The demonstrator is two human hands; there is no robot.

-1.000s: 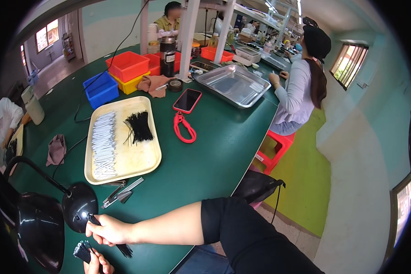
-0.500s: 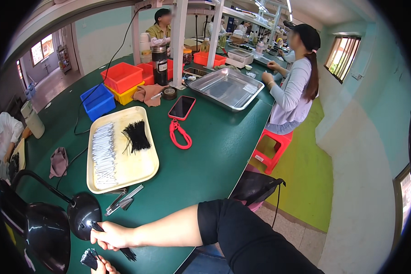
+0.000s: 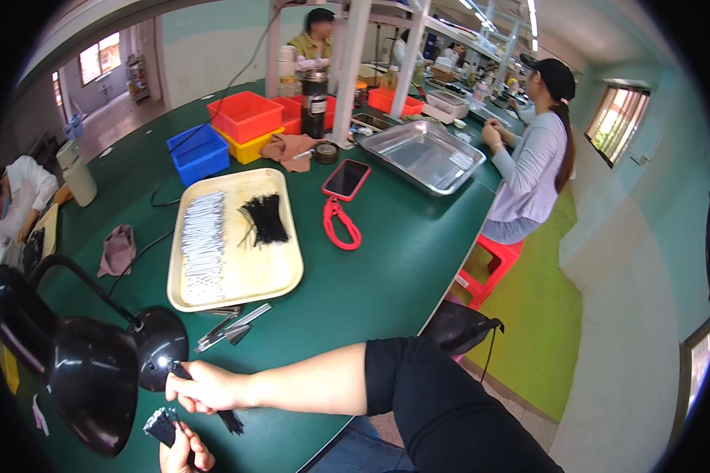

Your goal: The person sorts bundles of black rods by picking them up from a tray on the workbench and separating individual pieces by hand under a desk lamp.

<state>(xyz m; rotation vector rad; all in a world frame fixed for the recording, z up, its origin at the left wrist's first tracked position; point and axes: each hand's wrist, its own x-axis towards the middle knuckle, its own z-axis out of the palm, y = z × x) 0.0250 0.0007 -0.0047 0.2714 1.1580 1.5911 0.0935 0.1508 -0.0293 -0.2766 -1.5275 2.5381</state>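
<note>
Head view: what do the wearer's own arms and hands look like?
Black sleeve on the right arm, ending near the elbow in a cuff-like band; right forearm and right hand bare. Left hand ungloved; its sleeve is out of frame.

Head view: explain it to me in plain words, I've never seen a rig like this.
There is no machine here, just a person's two bare hands. The view comes from a wide fisheye camera worn on the head, looking down, so straight edges bend near the rim. The right hand holds a bundle of thin black strands; the left hand holds a pale-tipped bundle. On the green table stand a black lamp and a cream tray bearing thin white pieces and a black bundle. A phone lies to the tray's right.
</note>
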